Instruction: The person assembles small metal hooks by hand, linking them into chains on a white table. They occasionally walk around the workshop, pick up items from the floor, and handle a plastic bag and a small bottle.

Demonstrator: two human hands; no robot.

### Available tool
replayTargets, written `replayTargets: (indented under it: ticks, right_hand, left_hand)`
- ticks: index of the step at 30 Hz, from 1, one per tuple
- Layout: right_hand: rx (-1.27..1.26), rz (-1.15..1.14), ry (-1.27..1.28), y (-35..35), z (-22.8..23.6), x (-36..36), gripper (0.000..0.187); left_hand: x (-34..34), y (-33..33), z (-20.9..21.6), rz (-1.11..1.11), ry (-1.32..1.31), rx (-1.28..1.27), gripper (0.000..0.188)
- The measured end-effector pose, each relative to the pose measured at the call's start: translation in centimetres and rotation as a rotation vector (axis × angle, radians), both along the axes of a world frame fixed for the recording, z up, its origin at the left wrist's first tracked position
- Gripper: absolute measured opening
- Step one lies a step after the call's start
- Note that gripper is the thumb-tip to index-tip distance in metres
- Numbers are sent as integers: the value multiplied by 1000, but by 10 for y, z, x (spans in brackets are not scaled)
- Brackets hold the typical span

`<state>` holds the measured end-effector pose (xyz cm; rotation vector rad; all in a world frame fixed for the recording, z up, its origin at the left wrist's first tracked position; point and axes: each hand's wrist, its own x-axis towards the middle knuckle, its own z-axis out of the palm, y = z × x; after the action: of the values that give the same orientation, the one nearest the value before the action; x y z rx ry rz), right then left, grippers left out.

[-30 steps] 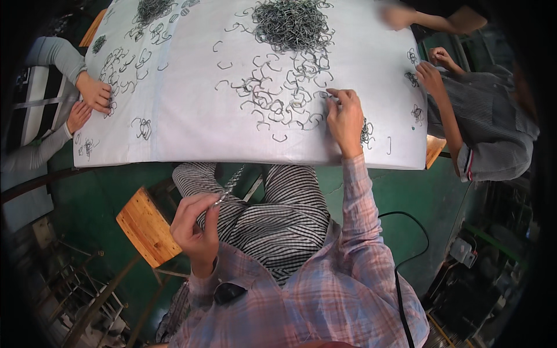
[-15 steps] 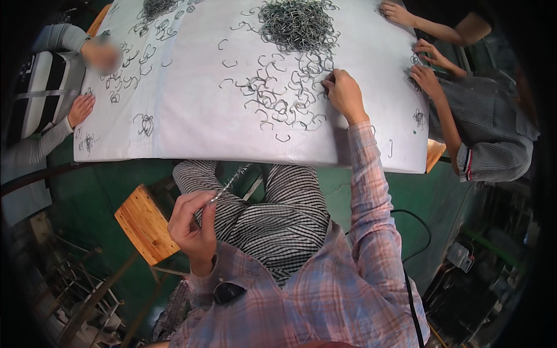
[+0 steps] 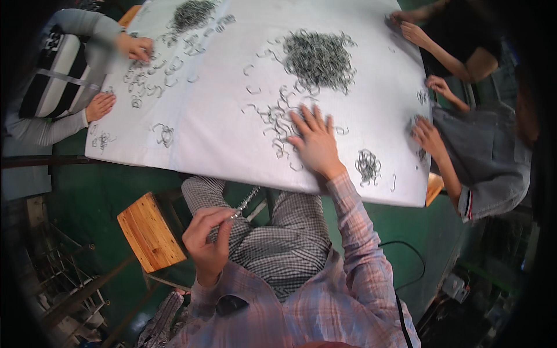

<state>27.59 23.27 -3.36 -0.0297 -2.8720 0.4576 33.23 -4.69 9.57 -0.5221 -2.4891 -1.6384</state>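
Observation:
My right hand [image 3: 316, 142] lies spread, palm down, over loose bent metal wire hooks [image 3: 279, 119] on the white-covered table [image 3: 232, 139]. Its fingers are apart, and what is under the palm is hidden. Beyond the fingertips rises a dense heap of the same hooks [image 3: 319, 61]. Above my lap, off the table's front edge, my left hand [image 3: 209, 238] pinches one end of a thin silvery rod-like strip with a jagged outline [image 3: 248, 199]. It slants up to the right; its exact kind cannot be made out.
A smaller hook pile [image 3: 368, 167] lies right of my forearm. Co-workers' hands [image 3: 426, 136] are at the right edge; another person's hand [image 3: 101, 106] rests at the left beside scattered hooks [image 3: 142, 81]. A wooden stool [image 3: 152, 232] stands at my left, and a black cable [image 3: 415, 258] hangs at my right.
My right hand has come away from the heap's near right side, back toward me, and its closed fingers have spread flat. My left hand keeps its pinch on the strip. The view has shifted.

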Motion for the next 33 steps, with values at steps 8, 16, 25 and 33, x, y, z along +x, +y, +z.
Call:
replayTargets:
  ticks: [8,16,25,33]
  right_hand:
    - [-264,-505,105,74,24,-22,13]
    - [-395,-650,65,140,2,-68,13]
    - [-206,-438,-217,132,10,-75,16]
    - [-19,-256,-124,143,3,-66,23]
  left_hand:
    - [3,-9,5,52,-22,42,15]
    - [3,-8,-1,54,-17,76,16]
    - [5,-7,3,43,-9,52,19]
    - [-6,-13,2,51,-6,149,21]
